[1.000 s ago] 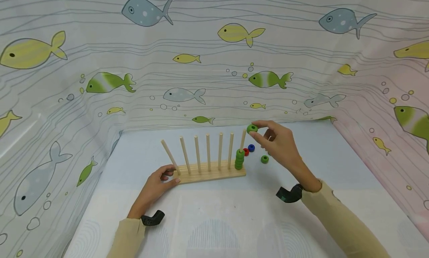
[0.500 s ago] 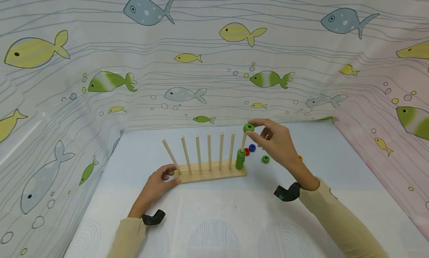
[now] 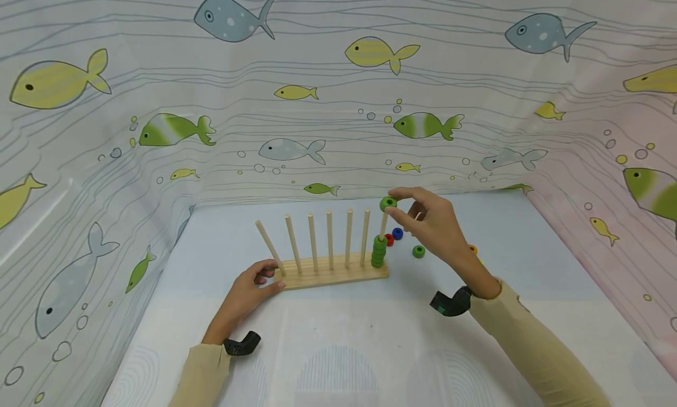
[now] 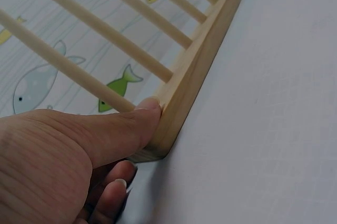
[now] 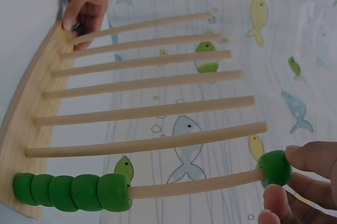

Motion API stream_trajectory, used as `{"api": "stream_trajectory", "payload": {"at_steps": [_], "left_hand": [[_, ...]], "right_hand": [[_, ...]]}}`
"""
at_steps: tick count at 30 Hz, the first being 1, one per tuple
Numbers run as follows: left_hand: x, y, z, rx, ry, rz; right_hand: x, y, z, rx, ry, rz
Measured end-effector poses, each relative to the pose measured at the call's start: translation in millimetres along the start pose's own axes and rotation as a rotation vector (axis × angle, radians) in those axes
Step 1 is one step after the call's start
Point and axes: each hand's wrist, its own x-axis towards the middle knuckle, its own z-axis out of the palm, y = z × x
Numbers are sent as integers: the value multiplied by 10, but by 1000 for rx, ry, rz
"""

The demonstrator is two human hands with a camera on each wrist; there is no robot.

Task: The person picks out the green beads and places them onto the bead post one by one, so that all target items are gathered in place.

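My right hand [image 3: 431, 222] pinches a green bead [image 3: 388, 204] between thumb and finger at the top of the rightmost peg. In the right wrist view the peg's tip meets the held bead [image 5: 276, 168]. Lower on that same peg sits a stack of several green beads [image 3: 378, 251], against the base. The wooden peg rack [image 3: 333, 274] carries a row of upright pegs; the others are bare, and the leftmost leans left. At the rack's left end my left hand [image 3: 251, 286] grips the base, with the thumb [image 4: 126, 129] on top in the left wrist view.
Behind the rack's right end lie a red bead [image 3: 389, 239] and a blue bead [image 3: 398, 234]. A loose green bead [image 3: 418, 252] lies right of them. An orange bead [image 3: 473, 249] shows partly behind my right wrist. A fish-print sheet [image 3: 338, 119] rises behind the table.
My right hand has moved slightly left with the green bead, from beside the rightmost peg to over its top. The left hand has stayed on the rack's base.
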Motion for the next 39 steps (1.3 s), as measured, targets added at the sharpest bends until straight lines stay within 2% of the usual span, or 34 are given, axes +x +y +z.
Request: {"api": "stream_trajectory", "payload": {"at_steps": [7, 13, 24, 39], "left_hand": [[10, -3, 5, -2, -1, -14], [11, 13, 5, 6, -1, -6], [10, 3, 10, 12, -1, -8], [8, -8, 12, 24, -2, 7]], "right_hand": [[-5, 28, 16, 5, -2, 13], [-44, 147, 23, 7, -4, 41], [-183, 553, 76, -44, -41, 142], [-388, 1045, 140, -55, -93, 269]]}}
